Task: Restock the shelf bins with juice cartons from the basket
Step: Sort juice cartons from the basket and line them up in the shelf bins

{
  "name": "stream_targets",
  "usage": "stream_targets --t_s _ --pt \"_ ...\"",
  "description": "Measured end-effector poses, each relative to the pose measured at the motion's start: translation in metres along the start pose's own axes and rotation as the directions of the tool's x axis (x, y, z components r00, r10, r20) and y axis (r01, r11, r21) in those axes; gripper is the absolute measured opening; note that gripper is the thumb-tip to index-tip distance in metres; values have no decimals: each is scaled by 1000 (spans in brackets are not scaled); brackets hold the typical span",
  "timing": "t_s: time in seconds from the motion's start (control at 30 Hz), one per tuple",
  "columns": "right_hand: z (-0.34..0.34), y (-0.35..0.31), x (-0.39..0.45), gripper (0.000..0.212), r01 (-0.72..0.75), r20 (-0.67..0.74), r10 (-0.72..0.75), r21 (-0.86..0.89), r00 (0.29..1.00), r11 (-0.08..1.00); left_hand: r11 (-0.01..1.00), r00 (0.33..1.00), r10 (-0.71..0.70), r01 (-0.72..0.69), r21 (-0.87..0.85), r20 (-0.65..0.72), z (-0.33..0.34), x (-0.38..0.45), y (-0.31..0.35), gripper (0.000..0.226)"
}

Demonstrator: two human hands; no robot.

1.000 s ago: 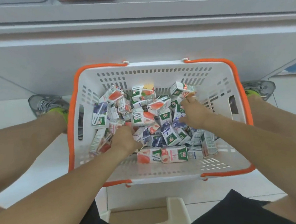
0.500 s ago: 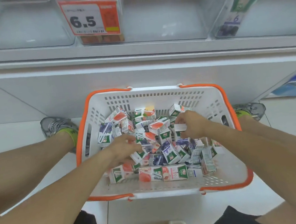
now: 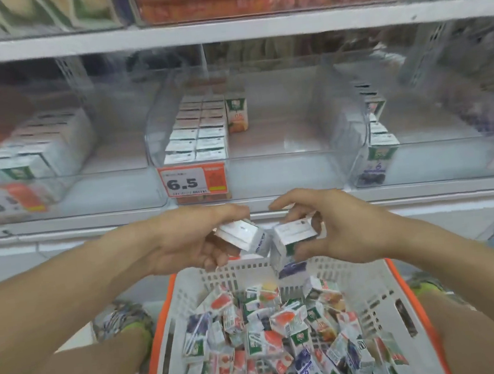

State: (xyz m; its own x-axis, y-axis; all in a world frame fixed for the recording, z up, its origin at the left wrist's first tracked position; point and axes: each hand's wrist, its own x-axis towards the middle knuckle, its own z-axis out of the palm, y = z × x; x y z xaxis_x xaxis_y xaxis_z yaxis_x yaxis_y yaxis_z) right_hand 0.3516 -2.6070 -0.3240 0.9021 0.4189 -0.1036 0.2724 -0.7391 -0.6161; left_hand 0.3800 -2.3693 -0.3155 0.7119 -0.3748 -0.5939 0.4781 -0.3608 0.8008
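Hands: left hand [image 3: 190, 241] and right hand [image 3: 332, 229] raised side by side above the far rim of the basket [image 3: 372, 292], in front of the shelf edge.
Left fingers: curled round a white carton [image 3: 243, 237], tilted, purple showing on its lower side.
Right fingers: thumb and fingers clamped on a second carton [image 3: 293, 236], its white top facing up; it touches the left one.
Basket: white with orange rim, on the floor between the feet, holding a loose heap of cartons [image 3: 286, 344] in red, green and purple prints.
Middle bin [image 3: 281, 149]: clear; two rows of cartons along its left side, one orange carton [image 3: 236, 113] upright behind them; right part bare.
Right bin [image 3: 449, 147]: single row along its left wall, purple carton [image 3: 379, 162] in front.
Left bin [image 3: 92, 175]: blurred; packed cartons at left.
Price tag [image 3: 194, 182]: reads 6.5, on the middle bin's front.
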Motion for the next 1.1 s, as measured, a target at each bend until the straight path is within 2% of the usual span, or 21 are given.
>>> stream_targets --t_s 0.1,0.2,0.3,0.4,0.5,0.6,0.7,0.77,0.8,0.87,1.0,1.1 --pt "9 3 12 59 47 -42 -43 87 998 995 999 1000 3 -3 -52 -14 2 7 2 45" --pt "12 12 18 43 40 -35 -35 138 999 990 998 996 20 -15 -57 82 -1 15 6 44" --pt "11 18 17 37 -14 0 15 326 1000 945 992 977 127 -128 -2 170 -11 20 14 46" --pt "10 20 17 35 -34 26 25 434 999 900 963 959 217 -241 119 183 -18 21 18 56" --pt "14 24 20 34 -54 24 49 533 999 844 922 958 274 -288 259 91 -17 26 19 52" --pt "14 27 22 37 -75 18 80 589 997 805 899 949 312 -279 336 -46 -14 35 17 63" --pt "9 31 21 49 -147 31 150 470 988 870 889 906 377 -295 351 -192 -13 39 14 58" --pt "4 33 19 53 -179 7 190 369 982 912 908 882 385 -310 282 -271 -11 43 11 57" --pt "3 34 18 52 -180 -7 197 380 980 907 924 883 369 -313 222 -291 -10 44 11 57" --pt "-3 33 13 48 -169 -28 205 462 978 871 947 907 320 -298 117 -275 -5 44 12 56" --pt "-19 30 5 41 -112 -27 167 635 986 764 971 952 237 -229 63 -193 6 40 10 58" --pt "-26 27 1 40 -75 -66 157 660 985 748 983 970 161 -174 -56 -181 14 42 9 59"
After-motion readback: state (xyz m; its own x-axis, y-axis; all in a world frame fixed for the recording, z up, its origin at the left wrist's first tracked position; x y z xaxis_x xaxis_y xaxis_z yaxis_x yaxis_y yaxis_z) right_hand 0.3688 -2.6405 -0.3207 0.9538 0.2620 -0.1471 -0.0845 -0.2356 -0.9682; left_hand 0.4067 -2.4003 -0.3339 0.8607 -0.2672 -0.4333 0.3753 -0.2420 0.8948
